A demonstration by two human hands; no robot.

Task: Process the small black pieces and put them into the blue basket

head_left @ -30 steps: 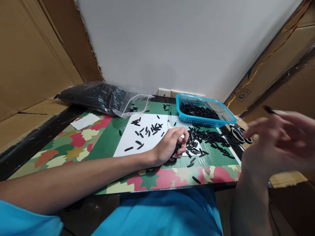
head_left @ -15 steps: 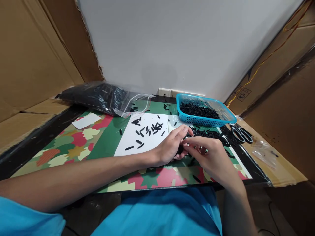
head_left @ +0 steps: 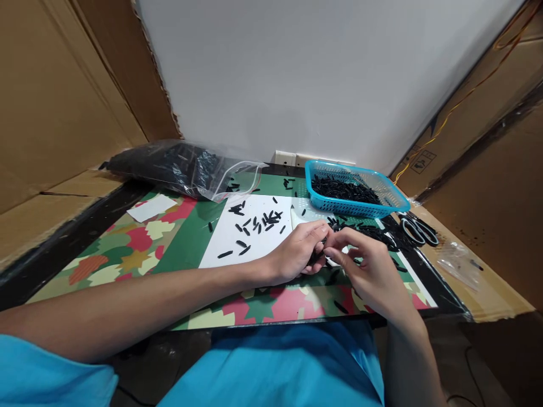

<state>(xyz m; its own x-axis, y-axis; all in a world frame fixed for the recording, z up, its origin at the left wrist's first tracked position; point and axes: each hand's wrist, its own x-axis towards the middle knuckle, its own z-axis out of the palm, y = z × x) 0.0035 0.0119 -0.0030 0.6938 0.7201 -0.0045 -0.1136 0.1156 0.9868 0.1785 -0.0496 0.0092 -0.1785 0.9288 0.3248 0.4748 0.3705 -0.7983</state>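
Observation:
My left hand (head_left: 299, 251) rests on the table near the front edge, curled around a small bunch of black pieces (head_left: 317, 257). My right hand (head_left: 368, 270) meets it from the right, thumb and forefinger pinched at that bunch. A pile of loose black pieces (head_left: 369, 233) lies just behind both hands. More black pieces are scattered on a white sheet (head_left: 248, 232) to the left of my hands. A blue basket (head_left: 353, 195) behind the pile holds many of the same pieces.
A clear zip bag (head_left: 182, 167) full of black pieces lies at the back left. Scissors (head_left: 418, 229) lie at the right edge, with a small plastic bag (head_left: 460, 263) beyond them. Cardboard walls flank both sides. A small white paper (head_left: 150, 207) sits on the patterned mat (head_left: 127, 249).
My right hand came down from the raised far right, where it held a black piece, and now pinches at the bunch in my left hand. The left hand stayed put.

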